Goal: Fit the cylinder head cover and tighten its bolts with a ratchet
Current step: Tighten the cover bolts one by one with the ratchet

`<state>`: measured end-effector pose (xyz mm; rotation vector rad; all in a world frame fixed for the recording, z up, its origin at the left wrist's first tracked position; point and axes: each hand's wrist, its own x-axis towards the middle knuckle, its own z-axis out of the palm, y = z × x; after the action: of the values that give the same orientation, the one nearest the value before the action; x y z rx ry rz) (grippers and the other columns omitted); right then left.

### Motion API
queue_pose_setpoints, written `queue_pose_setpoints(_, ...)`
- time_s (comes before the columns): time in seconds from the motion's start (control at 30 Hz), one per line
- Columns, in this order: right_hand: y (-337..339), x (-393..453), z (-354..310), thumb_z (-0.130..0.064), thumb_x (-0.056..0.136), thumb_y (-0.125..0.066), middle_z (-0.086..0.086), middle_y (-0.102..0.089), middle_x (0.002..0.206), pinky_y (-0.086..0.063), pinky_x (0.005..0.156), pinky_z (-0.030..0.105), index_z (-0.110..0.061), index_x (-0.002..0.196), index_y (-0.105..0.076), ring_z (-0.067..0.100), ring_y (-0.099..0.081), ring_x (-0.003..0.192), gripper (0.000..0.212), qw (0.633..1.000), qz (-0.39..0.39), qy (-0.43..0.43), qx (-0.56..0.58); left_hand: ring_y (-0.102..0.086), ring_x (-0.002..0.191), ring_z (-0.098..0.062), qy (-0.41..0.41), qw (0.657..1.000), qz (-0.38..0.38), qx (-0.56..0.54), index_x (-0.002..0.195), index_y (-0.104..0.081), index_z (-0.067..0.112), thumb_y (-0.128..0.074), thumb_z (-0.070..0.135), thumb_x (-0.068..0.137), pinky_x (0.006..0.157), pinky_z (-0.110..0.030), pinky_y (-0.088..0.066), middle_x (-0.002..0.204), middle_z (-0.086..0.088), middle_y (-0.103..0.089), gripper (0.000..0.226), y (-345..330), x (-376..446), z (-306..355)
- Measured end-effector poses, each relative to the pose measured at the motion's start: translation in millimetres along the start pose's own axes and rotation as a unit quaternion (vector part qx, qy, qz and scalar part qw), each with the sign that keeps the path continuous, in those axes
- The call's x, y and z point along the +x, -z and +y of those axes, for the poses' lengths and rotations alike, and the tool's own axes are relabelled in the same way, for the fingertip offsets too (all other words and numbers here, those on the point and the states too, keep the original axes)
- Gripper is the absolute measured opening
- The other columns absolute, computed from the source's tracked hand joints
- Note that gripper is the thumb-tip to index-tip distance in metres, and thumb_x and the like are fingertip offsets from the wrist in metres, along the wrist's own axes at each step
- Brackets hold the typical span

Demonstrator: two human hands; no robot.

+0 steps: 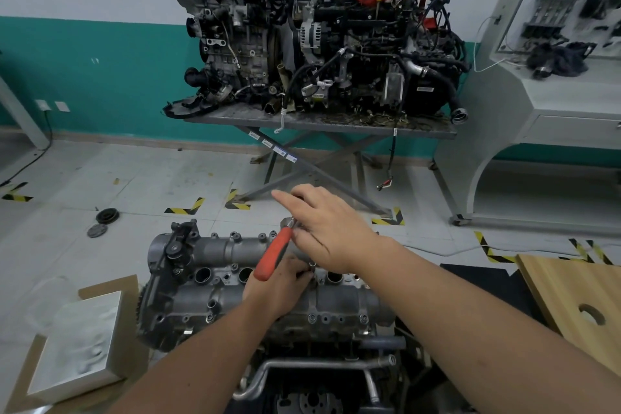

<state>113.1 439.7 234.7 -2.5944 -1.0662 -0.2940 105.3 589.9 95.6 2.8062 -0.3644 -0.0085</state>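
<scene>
The grey cylinder head cover (215, 282) sits on top of the engine in front of me, with bolts along its near and far edges. A ratchet with a red handle (273, 254) slants up across the cover toward its far edge. My left hand (275, 289) grips the lower end of the red handle. My right hand (327, 232) is over the ratchet's metal head at the far edge, fingers curled round it with the index finger pointing away. The ratchet head and the bolt under it are mostly hidden by my right hand.
A metal box on cardboard (79, 346) lies at the left. A wooden board with a hole (584, 306) lies at the right. Two engines stand on a steel table (322, 126) ahead, beside a white training console (544, 94). Round parts (107, 216) lie on the floor.
</scene>
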Motion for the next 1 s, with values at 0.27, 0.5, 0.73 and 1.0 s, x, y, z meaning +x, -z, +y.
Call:
queue_pose_setpoints(0.27, 5.9, 4.8, 8.3, -0.037, 0.102, -0.031, 0.003, -0.036, 0.142, -0.035, 0.101, 0.037, -0.026, 0.158, -0.017, 0.021, -0.039, 0.12, 0.059, 0.997, -0.072, 0.017, -0.012, -0.058, 0.095, -0.013, -0.002, 0.999, 0.041, -0.025, 0.092, -0.072, 0.029, -0.05, 0.048, 0.095, 0.06, -0.029, -0.04, 0.1, 0.012, -0.064, 0.029, -0.2, -2.1, 0.5)
queue_pose_setpoints(0.5, 8.5, 6.8, 15.1, -0.041, 0.105, -0.03, 0.0, -0.042, 0.134, -0.035, 0.098, 0.035, -0.03, 0.153, -0.032, 0.019, -0.043, 0.118, 0.049, 0.997, -0.069, 0.019, -0.01, -0.049, 0.108, -0.02, 0.019, 0.999, 0.026, -0.025, 0.101, -0.073, 0.033, -0.051, 0.051, 0.096, 0.082, -0.037, -0.052, 0.107, 0.011, -0.064, 0.029, -5.2, -2.0, -1.7)
queue_pose_setpoints(0.73, 15.5, 25.3, -3.3, -0.042, 0.105, -0.034, -0.002, -0.061, 0.091, -0.049, 0.069, 0.037, -0.022, 0.098, -0.061, 0.022, -0.06, 0.085, 0.035, 0.993, -0.039, -0.106, -0.012, -0.043, 0.115, -0.021, 0.031, 0.999, -0.007, -0.037, 0.109, -0.071, 0.036, -0.047, 0.051, 0.097, 0.088, -0.041, -0.051, 0.115, 0.014, -0.062, 0.03, -5.2, -1.8, -2.3)
queue_pose_setpoints(1.0, 5.3, 23.0, -3.6, -0.012, 0.101, -0.05, -0.002, -0.065, 0.06, -0.043, 0.074, 0.028, -0.011, 0.08, -0.055, 0.021, -0.074, 0.074, 0.021, 0.546, 0.081, -0.393, 0.736, -0.044, 0.113, -0.021, 0.031, 0.999, -0.011, -0.037, 0.112, -0.07, 0.037, -0.048, 0.051, 0.097, 0.089, -0.04, -0.049, 0.115, 0.015, -0.062, 0.03, -4.7, -2.0, -2.0)
